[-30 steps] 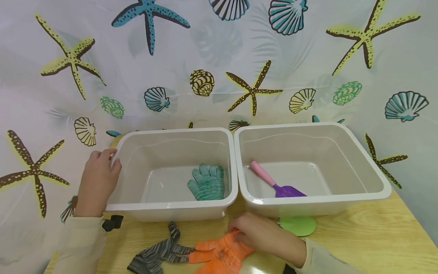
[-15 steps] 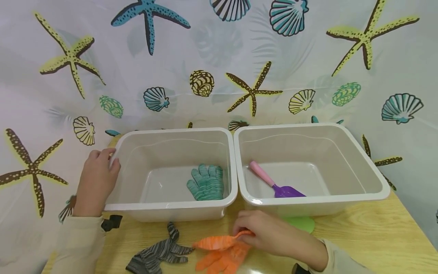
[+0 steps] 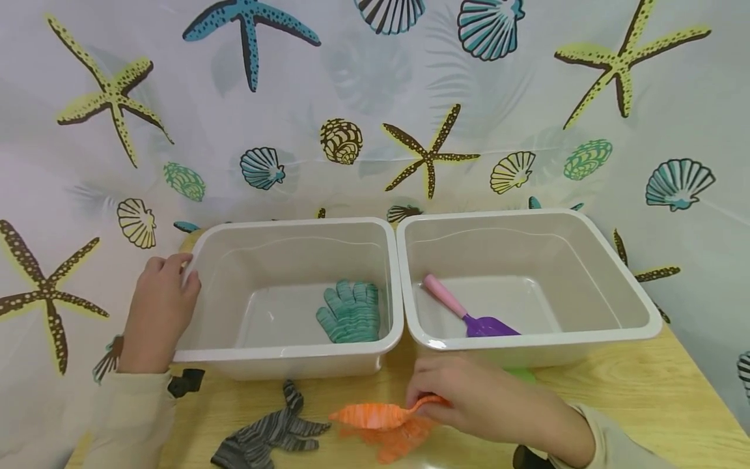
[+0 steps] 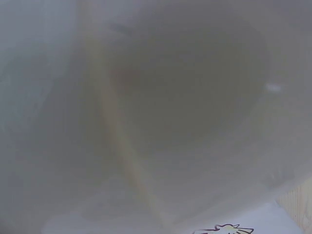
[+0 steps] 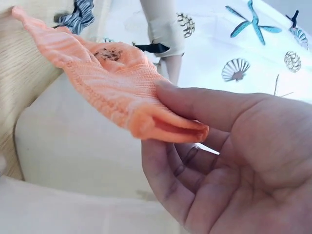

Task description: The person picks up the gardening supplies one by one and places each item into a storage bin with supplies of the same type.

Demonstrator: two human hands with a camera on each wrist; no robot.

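My right hand (image 3: 469, 397) pinches the cuff of an orange knit glove (image 3: 375, 417) between thumb and fingers in front of the bins. In the right wrist view the glove (image 5: 107, 78) hangs away from the fingertips, a dark smudge on it. A grey-striped knit glove (image 3: 266, 433) lies on the table left of it. My left hand (image 3: 159, 312) holds the left rim of the left bin (image 3: 281, 354), fingers bent at the edge. A green knit glove (image 3: 351, 312) lies inside that bin, at its right side. The left wrist view is too blurred to show the hand.
A second bin (image 3: 539, 339) stands against the first on the right and holds a scoop (image 3: 489, 326) with a pink handle and purple blade. A light-green object (image 3: 521, 374) shows partly behind my right hand. A seashell-patterned cloth (image 3: 351, 78) hangs behind the wooden table (image 3: 633, 397).
My right hand has moved slightly right, lifting the orange glove's cuff, so the glove is now folded and partly raised. The left hand keeps its place on the bin.
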